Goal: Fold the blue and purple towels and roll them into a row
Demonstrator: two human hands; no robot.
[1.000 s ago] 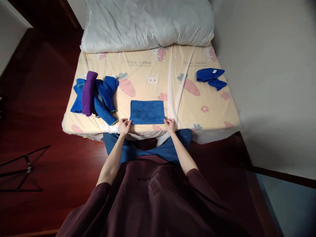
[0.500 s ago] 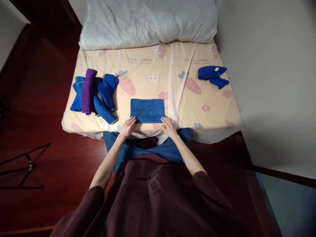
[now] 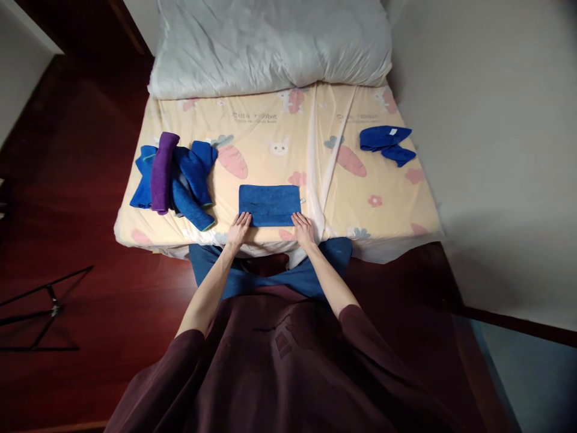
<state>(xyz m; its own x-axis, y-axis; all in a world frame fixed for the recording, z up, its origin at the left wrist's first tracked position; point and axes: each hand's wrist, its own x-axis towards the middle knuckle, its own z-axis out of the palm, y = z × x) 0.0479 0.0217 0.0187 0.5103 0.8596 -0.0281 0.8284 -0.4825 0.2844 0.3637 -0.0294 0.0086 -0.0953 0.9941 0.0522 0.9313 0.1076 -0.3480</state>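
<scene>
A blue towel (image 3: 269, 204), a flat rectangle with a small white tag on its right side, lies near the front edge of the bed. On its near left corner rest the fingers of my left hand (image 3: 238, 228), stretched out and flat. My right hand (image 3: 303, 228) touches the near right corner in the same way, fingers extended. To the left is a loose pile of blue towels (image 3: 192, 180) with green edging, and a rolled purple towel (image 3: 164, 174) lies across it. Another crumpled blue towel (image 3: 387, 143) with a white label sits at the right.
The bed (image 3: 270, 165) has a yellow sheet printed with carrots and rabbits, creased right of the middle. A pale quilt (image 3: 270, 48) lies across the far end. A wall (image 3: 496, 150) runs along the right. On the dark red floor at left stand black tripod legs (image 3: 54, 310).
Both hands have shifted slightly inward along the blue towel's near edge, and their fingers reach a little further onto it. The whole view has tilted slightly. The other towels lie as before.
</scene>
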